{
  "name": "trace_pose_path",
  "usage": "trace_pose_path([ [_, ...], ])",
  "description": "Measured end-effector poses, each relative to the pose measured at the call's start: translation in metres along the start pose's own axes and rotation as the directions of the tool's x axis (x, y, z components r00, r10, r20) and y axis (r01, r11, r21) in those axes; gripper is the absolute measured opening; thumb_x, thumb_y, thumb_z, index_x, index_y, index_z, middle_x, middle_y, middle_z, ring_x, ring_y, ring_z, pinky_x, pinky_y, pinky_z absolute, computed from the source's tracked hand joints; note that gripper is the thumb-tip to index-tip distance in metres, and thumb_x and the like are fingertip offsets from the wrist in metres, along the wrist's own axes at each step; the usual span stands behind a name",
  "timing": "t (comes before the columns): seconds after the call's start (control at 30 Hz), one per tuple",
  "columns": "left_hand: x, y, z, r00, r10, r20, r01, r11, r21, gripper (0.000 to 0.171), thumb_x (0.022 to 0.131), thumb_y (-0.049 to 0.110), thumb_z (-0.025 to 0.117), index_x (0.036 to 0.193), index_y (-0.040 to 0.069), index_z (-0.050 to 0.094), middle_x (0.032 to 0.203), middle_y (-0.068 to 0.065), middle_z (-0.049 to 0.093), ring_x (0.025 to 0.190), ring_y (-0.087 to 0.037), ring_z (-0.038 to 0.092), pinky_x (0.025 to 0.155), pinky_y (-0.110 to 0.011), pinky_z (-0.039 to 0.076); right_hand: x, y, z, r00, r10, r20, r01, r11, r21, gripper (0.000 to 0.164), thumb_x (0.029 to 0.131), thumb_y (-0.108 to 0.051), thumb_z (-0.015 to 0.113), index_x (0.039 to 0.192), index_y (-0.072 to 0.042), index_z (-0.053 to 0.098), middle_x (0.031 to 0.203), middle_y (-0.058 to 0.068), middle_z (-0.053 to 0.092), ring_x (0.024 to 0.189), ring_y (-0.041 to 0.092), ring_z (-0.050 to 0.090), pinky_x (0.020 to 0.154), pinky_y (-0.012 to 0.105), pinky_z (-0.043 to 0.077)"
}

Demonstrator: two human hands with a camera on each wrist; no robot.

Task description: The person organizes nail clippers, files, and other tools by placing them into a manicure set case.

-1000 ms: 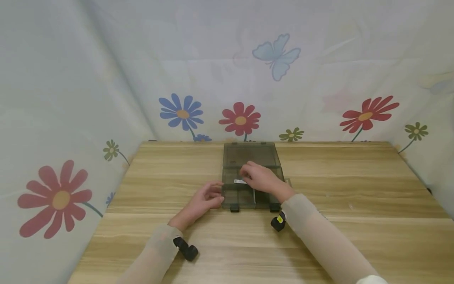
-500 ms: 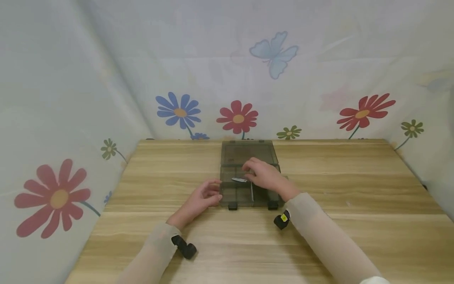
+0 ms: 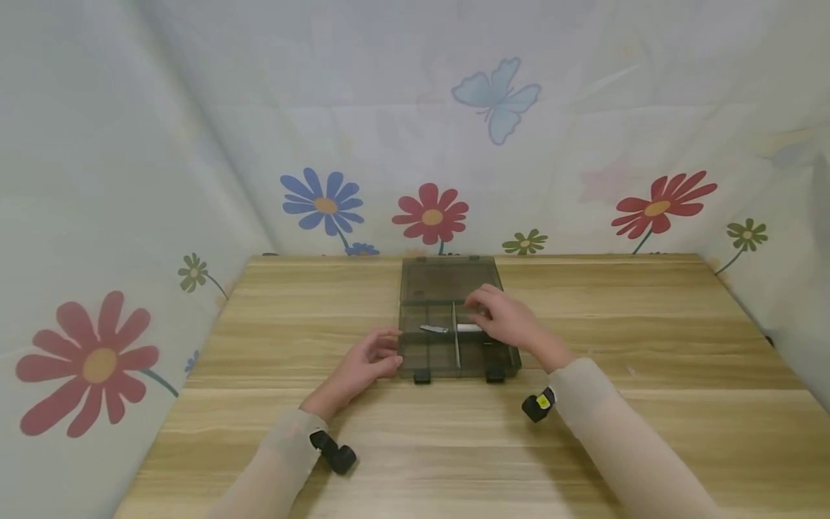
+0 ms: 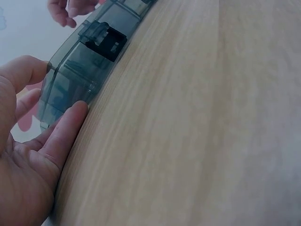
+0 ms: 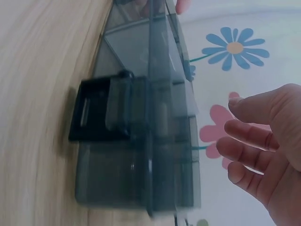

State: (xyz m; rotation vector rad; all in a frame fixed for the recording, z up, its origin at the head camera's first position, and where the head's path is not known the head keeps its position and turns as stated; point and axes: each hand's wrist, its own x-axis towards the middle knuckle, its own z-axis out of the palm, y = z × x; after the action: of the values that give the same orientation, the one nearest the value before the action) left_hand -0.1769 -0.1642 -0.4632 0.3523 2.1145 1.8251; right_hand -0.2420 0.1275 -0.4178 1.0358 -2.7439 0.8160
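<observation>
A translucent dark grey compartment box (image 3: 428, 366) lies on the table with its lid (image 3: 450, 277) laid open toward the back. Two black latches (image 3: 422, 376) are on its front side. A small silvery strip (image 3: 434, 329) shows in the left half, and a white strip (image 3: 468, 328) in the right half, partly hidden by fingers. My right hand (image 3: 509, 321) hovers above the right half; the right wrist view shows its fingers loosely bent and nothing between them. With thumb and fingertips, my left hand (image 3: 363, 367) touches the box's left side, steadying fingers straight in the left wrist view.
The wooden table (image 3: 415, 447) spreads around the box on every side. Behind it hangs a pale curtain (image 3: 363, 108) printed with flowers and a butterfly. Black wrist cameras (image 3: 338, 458) are strapped to both sleeves.
My right hand has moved right, from over the middle to over the box's right half, uncovering the long divider and the white strip. The left hand stays at the box's side.
</observation>
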Motion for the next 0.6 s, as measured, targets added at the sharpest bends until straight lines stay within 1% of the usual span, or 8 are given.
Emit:
trace_pose_path([
  [0.2,0.003,-0.004,-0.001,1.0,0.006,0.009,-0.006,1.0,0.001,0.054,0.091,0.01,0.06,0.139,0.003,0.036,0.133,-0.027,0.038,0.115,-0.035,0.046,0.083,-0.038,0.052,-0.014,0.005,-0.013,0.999,0.046,-0.008,-0.046,0.999,0.008,0.018,0.087,-0.009,0.066,0.104,-0.005,0.063,0.095,0.005,0.058,0.07,0.012,0.049,0.058,0.028,0.044],
  [0.27,0.006,-0.011,-0.003,1.0,0.007,0.006,-0.007,1.0,0.0,0.054,0.091,0.011,0.061,0.139,0.004,0.037,0.133,-0.026,0.039,0.115,-0.034,0.047,0.083,-0.038,0.052,-0.019,0.006,-0.017,0.998,0.061,-0.008,-0.061,0.998,0.006,0.018,0.087,-0.009,0.066,0.104,-0.004,0.062,0.093,0.004,0.057,0.068,0.011,0.048,0.056,0.027,0.043],
  [0.43,0.013,-0.029,-0.006,1.0,0.008,-0.019,-0.008,1.0,0.002,0.052,0.09,0.015,0.063,0.137,0.01,0.041,0.132,-0.021,0.042,0.115,-0.032,0.047,0.082,-0.038,0.052,-0.032,0.009,-0.028,0.997,0.077,-0.006,-0.077,0.997,-0.003,0.017,0.087,-0.008,0.065,0.103,-0.004,0.061,0.095,0.007,0.058,0.069,0.013,0.048,0.055,0.028,0.042],
  [0.53,0.014,-0.032,-0.006,0.999,0.015,-0.035,-0.015,1.0,0.008,0.051,0.089,0.017,0.065,0.136,0.012,0.043,0.131,-0.019,0.045,0.113,-0.032,0.049,0.081,-0.038,0.053,-0.04,0.011,-0.032,0.996,0.091,-0.007,-0.091,0.996,0.0,0.017,0.087,-0.008,0.065,0.103,-0.004,0.061,0.099,0.009,0.058,0.072,0.014,0.05,0.056,0.028,0.043],
  [0.6,0.013,-0.032,-0.005,0.999,0.022,-0.043,-0.021,1.0,0.008,0.051,0.089,0.017,0.065,0.135,0.012,0.044,0.13,-0.019,0.046,0.112,-0.031,0.049,0.08,-0.038,0.053,-0.045,0.013,-0.034,0.996,0.087,-0.016,-0.087,0.996,0.001,0.017,0.087,-0.007,0.065,0.104,-0.004,0.062,0.099,0.01,0.059,0.072,0.014,0.05,0.057,0.029,0.044],
])
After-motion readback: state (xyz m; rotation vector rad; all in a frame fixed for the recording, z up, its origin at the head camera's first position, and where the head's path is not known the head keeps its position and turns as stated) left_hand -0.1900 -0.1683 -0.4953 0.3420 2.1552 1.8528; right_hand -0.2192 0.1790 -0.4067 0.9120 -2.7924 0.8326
